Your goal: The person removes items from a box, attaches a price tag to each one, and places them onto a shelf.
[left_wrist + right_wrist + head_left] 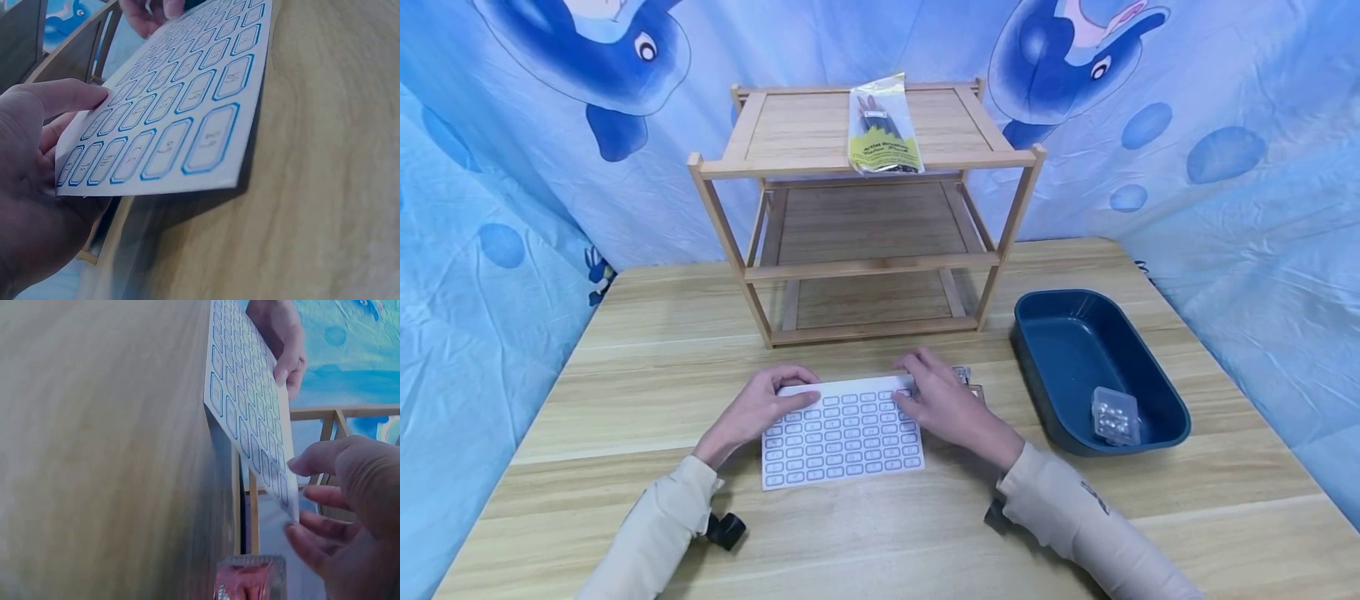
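Note:
A white sheet of labels (842,433), printed with rows of blue-framed boxes, is held tilted over the wooden table. My left hand (767,406) pinches its upper left edge, thumb on the printed face and fingers behind, as the left wrist view shows. At the upper right corner my right hand (942,402) holds the sheet (247,406) between the thumb, at its front edge, and fingers behind it. The sheet's lower edge is close over the table. Partly hidden by my right hand is a small clear pack with pinkish contents (247,579).
A three-tier wooden rack (872,265) stands behind the sheet, with a bag of artist brushes (885,125) on its top shelf. To the right is a dark blue bin (1060,350) holding a small clear plastic box (1116,415). Blue patterned cloth (820,50) hangs around the table.

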Motion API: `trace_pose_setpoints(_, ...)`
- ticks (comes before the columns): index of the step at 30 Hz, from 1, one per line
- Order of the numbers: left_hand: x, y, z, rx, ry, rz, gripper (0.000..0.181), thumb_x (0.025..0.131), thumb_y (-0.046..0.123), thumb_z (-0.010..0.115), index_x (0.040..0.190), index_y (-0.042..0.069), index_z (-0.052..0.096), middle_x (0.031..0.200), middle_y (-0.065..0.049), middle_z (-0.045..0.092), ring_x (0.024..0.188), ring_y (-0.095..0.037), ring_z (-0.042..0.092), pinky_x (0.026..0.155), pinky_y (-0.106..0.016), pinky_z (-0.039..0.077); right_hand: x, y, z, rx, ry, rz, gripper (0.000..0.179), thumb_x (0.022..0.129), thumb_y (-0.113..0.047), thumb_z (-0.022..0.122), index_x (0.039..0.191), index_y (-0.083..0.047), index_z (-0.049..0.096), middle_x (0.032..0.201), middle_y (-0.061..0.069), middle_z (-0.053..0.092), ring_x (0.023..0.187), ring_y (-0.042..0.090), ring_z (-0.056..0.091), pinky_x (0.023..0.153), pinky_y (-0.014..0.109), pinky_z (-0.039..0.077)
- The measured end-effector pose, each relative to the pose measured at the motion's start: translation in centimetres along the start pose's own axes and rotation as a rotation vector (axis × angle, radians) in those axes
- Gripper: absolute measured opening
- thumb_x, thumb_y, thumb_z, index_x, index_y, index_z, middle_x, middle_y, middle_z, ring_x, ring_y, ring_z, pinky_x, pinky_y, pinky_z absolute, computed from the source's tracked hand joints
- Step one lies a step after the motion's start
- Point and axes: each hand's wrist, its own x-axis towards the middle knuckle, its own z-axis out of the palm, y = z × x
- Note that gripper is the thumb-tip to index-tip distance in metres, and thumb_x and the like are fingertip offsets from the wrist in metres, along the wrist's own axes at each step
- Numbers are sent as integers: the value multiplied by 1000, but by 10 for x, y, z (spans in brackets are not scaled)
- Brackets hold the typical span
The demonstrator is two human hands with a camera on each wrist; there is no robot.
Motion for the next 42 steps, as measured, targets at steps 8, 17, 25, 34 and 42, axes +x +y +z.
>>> trace_pose_setpoints(8,0,3,3,-9,-37,19,24,98,11,71,119,-1,70,104,-9,73,89,-24,68,81,-28,50,1,-11,5,-131,50,-223,30,93,-17,77,120,-7,68,125,10,58,117,27,55,93,42,53)
trace_pose_setpoints(17,2,7,5,-18,-50,43,24,99,12,69,119,-1,70,105,-10,72,88,-24,68,78,-27,51,6,-23,18,-52,-26,-307,31,97,-17,73,124,-7,65,121,6,58,114,22,56,93,33,54)
trace_pose_setpoints(25,3,6,8,-8,-58,72,22,99,14,70,118,2,72,105,-7,73,88,-22,67,80,-28,50,13,-27,28,-19,-22,-349,28,97,-17,73,122,-7,66,119,6,59,111,20,56,91,29,53)
trace_pose_setpoints(34,3,7,11,-119,-98,84,31,100,11,67,129,0,63,103,-12,74,82,-25,72,74,-28,55,16,-30,34,-20,-11,-370,25,97,-18,73,119,-8,66,117,4,59,109,18,56,91,28,52)
trace_pose_setpoints(42,3,8,12,-175,-131,89,40,102,8,64,139,-1,53,106,-18,73,84,-29,74,74,-31,58,16,-32,36,-12,1,-369,24,98,-17,73,118,-6,65,116,5,59,109,19,57,91,30,51)
